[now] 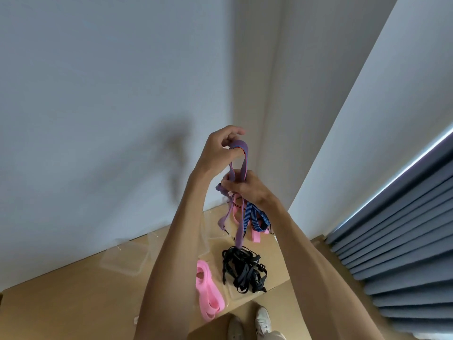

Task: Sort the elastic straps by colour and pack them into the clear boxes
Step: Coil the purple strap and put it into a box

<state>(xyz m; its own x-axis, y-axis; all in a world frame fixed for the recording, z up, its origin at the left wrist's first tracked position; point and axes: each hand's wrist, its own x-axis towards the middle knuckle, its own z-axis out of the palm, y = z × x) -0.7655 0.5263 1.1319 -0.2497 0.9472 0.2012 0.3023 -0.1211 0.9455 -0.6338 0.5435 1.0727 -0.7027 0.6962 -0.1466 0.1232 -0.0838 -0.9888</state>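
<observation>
**Purple strap lifted from a mixed bunch above the table**

Both hands are raised over a brown table (73, 312). The left hand (220, 153) is the higher one; its curled fingers hook the top loop of one purple elastic strap (242, 163), which hangs down in two strands. The right hand (247, 187), just below, grips a mixed bunch of straps (247, 217): the purple one, at least one pink one and one dark blue striped one with pale lines. The exact number in the bunch cannot be told, since they overlap. The purple strap's lower end hangs down to the pile beneath.

On the table lie two separate piles. One is a tangle of black straps (242, 271), too knotted to count; it seems to rest on a flat clear lid or tray whose edge shows under it. Just left of it lies a loose coil of pink straps (208, 293), apparently a few loops.

At least two clear boxes (125, 258) stand further back near the wall, partly hidden by the left forearm; their outlines are faint and nothing coloured shows inside them.

Two white shoes (262, 320) show at the bottom edge, and grey-blue pleated curtains (404, 241) hang at the right.
</observation>
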